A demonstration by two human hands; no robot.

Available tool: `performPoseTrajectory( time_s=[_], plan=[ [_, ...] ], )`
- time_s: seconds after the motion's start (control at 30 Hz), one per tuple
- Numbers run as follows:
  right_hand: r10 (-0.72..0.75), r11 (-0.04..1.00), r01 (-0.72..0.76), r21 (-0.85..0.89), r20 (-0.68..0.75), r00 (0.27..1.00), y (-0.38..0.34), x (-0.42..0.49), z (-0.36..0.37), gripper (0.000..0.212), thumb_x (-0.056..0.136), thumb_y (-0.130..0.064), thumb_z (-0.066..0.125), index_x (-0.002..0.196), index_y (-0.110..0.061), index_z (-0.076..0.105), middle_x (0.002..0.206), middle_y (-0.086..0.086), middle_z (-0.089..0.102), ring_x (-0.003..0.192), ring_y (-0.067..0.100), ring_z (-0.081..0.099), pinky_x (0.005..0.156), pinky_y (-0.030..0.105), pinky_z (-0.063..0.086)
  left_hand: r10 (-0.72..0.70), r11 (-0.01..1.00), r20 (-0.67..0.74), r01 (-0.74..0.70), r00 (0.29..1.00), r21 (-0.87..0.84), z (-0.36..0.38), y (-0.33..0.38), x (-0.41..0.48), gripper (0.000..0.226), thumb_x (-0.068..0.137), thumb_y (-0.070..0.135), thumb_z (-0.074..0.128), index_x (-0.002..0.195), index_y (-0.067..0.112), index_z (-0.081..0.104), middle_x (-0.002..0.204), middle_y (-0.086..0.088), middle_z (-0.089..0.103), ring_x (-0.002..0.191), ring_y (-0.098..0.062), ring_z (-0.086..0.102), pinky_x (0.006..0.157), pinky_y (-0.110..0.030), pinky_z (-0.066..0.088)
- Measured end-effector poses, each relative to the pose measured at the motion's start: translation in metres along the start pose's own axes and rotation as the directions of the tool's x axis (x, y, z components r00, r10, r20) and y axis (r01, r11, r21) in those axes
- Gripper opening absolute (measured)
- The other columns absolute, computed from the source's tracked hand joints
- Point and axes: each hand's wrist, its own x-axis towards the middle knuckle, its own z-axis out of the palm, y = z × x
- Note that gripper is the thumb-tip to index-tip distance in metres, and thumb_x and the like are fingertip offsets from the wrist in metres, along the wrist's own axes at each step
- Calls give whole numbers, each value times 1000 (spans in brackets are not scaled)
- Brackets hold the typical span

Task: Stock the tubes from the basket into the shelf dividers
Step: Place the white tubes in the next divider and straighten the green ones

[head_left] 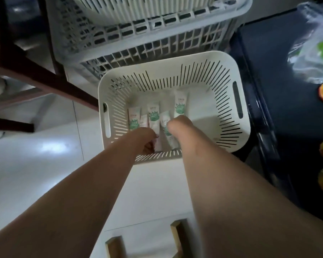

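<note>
Both my arms reach down into the white slatted basket (pixel 175 79) on the pale floor. My left hand (pixel 147 140) is low against the basket's near wall, fingers curled under among the tube ends; it looks closed on something, but my wrist hides which tube, so I cannot tell what it grasps. My right hand (pixel 177 125) is bent down over the middle of the basket, its fingers out of sight behind the knuckles, so I cannot tell whether it is closed or loose. The white tubes with green print (pixel 154 116) lie flat on the basket floor, side by side, caps toward me; one tube (pixel 180 105) lies farther back, just beyond my right hand. A larger grey lattice crate (pixel 147 34) stands touching the basket's far side, and a dark cabinet (pixel 280 90) is just right of the basket.
</note>
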Motion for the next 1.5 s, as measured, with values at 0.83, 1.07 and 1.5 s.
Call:
performPoseTrajectory(
  time_s=[0.83, 1.07, 1.5],
  plan=[
    [158, 960, -170, 224, 68, 985, 32, 4, 7, 24, 86, -14, 73, 108, -5, 69, 84, 10, 71, 71, 25, 70, 75, 39, 63, 118, 990, -60, -122, 991, -75, -17, -14, -30, 29, 82, 6, 83, 103, -6, 67, 86, -21, 76, 70, -31, 73, 68, -45, 63],
    [-22, 946, -4, 324, 75, 997, 7, -51, -46, 45, 73, -7, 85, 115, -8, 68, 99, 10, 74, 81, 26, 73, 78, 42, 63, 295, 954, -251, -269, 922, 132, -44, -16, -90, 41, 66, 15, 95, 95, 0, 70, 82, -17, 75, 74, -31, 75, 63, -40, 63],
    [-465, 722, 611, 325, -426, 776, 8, -231, -208, 16, 71, -17, 82, 84, -22, 74, 91, 5, 78, 95, 29, 74, 90, 54, 58, 800, 472, -249, -829, 545, -300, -7, 33, -303, 17, 84, 16, 83, 96, 9, 73, 89, -13, 78, 93, -37, 75, 90, -52, 60]
  ],
)
